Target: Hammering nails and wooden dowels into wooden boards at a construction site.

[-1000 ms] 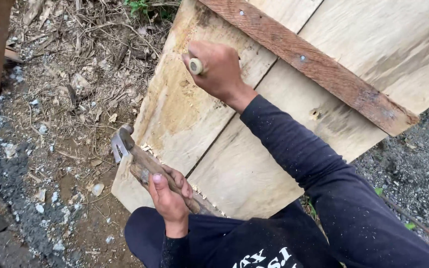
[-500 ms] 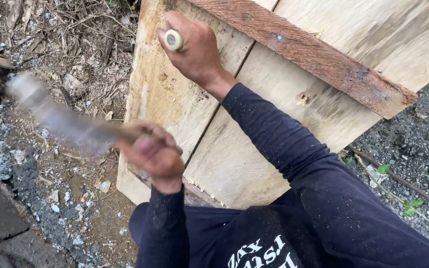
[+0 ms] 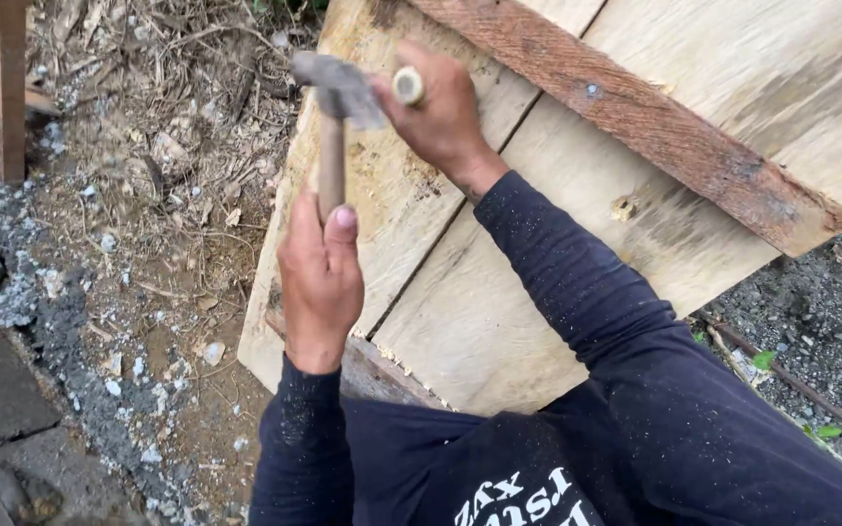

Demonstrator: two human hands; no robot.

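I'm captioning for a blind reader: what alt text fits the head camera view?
A left hand holds a wooden-handled hammer, its head beside a chisel-like tool gripped in the right hand against pale wooden boards. Debris-strewn dirt lies alongside.

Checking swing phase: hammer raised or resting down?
Raised: hammer upright in left hand, head beside the chisel in right hand.
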